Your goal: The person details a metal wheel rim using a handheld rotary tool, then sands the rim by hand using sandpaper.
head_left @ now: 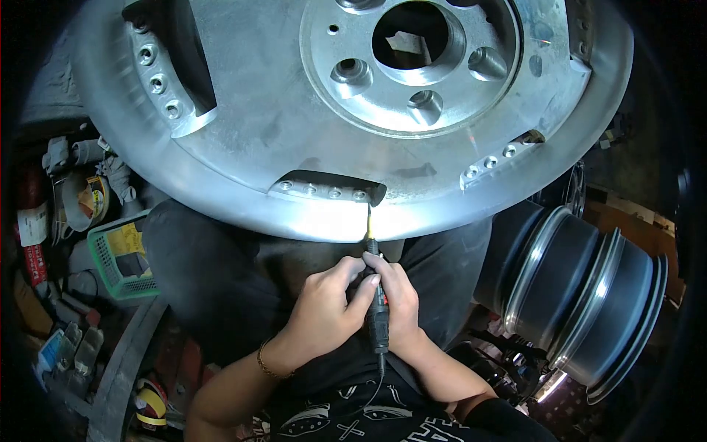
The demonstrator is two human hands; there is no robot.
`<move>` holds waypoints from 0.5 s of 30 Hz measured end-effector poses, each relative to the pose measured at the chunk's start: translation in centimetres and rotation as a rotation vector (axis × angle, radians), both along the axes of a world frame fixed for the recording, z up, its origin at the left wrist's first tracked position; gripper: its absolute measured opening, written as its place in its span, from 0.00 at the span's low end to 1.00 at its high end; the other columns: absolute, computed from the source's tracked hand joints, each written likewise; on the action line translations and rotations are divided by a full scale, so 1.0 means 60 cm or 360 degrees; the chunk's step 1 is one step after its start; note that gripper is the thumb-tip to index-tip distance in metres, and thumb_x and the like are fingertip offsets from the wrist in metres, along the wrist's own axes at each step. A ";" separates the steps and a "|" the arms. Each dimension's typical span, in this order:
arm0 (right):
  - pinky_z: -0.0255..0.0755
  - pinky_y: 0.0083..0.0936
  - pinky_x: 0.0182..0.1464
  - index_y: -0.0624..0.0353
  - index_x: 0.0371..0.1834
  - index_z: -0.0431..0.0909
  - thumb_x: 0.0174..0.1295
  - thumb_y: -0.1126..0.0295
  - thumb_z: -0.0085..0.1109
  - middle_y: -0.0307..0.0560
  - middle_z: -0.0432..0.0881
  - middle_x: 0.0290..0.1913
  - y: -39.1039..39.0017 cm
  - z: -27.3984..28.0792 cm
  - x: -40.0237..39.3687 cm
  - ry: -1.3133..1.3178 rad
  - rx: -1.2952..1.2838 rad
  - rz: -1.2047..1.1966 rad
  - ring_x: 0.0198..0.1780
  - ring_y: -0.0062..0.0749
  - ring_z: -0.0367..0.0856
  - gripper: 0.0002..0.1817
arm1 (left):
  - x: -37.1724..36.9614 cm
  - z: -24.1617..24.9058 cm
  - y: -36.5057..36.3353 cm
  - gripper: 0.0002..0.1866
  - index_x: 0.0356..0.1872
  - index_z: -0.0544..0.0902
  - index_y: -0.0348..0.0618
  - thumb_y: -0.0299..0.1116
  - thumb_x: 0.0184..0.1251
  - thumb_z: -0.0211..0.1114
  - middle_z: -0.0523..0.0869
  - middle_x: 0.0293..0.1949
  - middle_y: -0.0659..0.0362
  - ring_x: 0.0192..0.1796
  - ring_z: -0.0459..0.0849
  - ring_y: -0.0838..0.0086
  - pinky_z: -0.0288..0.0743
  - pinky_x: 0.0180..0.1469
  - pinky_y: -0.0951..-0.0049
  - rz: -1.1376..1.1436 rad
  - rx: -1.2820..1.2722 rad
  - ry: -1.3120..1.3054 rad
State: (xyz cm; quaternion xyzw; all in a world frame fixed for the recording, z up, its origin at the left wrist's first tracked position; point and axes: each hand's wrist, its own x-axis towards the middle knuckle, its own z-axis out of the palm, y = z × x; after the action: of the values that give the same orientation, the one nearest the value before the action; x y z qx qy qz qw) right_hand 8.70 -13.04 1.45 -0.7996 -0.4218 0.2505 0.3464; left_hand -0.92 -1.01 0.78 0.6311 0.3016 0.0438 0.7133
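My left hand (324,309), with a beaded bracelet at its wrist, is closed around the front of a black corded rotary tool (378,328). From the other side my right hand (400,298) wraps the same tool. Its thin yellowish shank points away from me, and the tip meets the edge of a cut-out in a large bare-metal wheel (250,140), near the last of a row of small round holes. The wheel stands tilted before my knees, its hub with a big centre bore and several bolt holes at the top.
More wheel rims (567,287) are stacked at the right. On the left are a green plastic basket (121,283) with yellow sheets, a red spray can (34,258), tape rolls (152,405) and a metal beam (121,368). The tool's cord (382,365) runs back towards my shirt.
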 end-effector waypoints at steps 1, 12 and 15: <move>0.75 0.37 0.41 0.68 0.62 0.73 0.46 0.76 0.66 0.57 0.77 0.37 0.001 -0.001 0.000 -0.0010 0.0020 0.0002 0.36 0.49 0.78 0.34 | 0.001 0.000 0.000 0.09 0.44 0.80 0.31 0.29 0.71 0.63 0.83 0.24 0.50 0.24 0.83 0.72 0.74 0.27 0.72 0.0005 0.0015 -0.0014; 0.74 0.37 0.39 0.66 0.63 0.73 0.48 0.74 0.69 0.55 0.77 0.36 0.010 -0.011 -0.009 0.0097 0.0075 0.0043 0.35 0.47 0.78 0.34 | -0.020 0.002 0.003 0.08 0.45 0.80 0.30 0.26 0.71 0.63 0.85 0.25 0.53 0.27 0.81 0.83 0.74 0.29 0.76 0.0042 0.0038 0.0124; 0.74 0.37 0.39 0.66 0.63 0.73 0.46 0.75 0.69 0.55 0.76 0.36 0.002 -0.011 -0.003 0.0015 0.0110 0.0014 0.35 0.47 0.78 0.35 | -0.010 0.002 0.000 0.08 0.45 0.80 0.30 0.26 0.71 0.63 0.86 0.26 0.51 0.28 0.83 0.80 0.76 0.30 0.75 0.0007 0.0002 0.0088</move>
State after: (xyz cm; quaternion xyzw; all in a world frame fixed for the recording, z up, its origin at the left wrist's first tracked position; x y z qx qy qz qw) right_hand 8.53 -12.92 0.78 -0.7842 -0.4321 0.2410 0.3746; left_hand -1.50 -1.01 0.91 0.6318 0.3224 0.0281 0.7043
